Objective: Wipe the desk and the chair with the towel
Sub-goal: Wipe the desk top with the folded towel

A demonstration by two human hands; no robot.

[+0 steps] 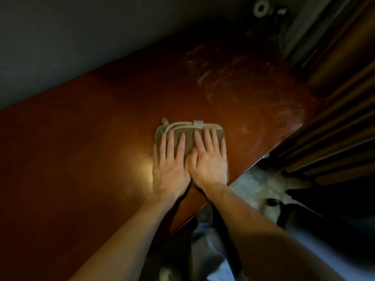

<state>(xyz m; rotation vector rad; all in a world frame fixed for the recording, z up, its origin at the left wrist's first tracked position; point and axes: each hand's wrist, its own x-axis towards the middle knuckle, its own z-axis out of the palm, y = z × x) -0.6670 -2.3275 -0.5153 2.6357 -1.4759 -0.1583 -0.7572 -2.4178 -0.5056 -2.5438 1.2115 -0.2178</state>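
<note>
- Folded towel (189, 136) flat on worktop (81, 138), near its right edge.
- Left hand (169, 169) and right hand (209, 161) side by side, palms down, fingers spread, pressing on towel.

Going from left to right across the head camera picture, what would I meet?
Grey wall → reddish-brown desk → left hand → right hand, both flat on the folded towel → dark wooden slats.
</note>
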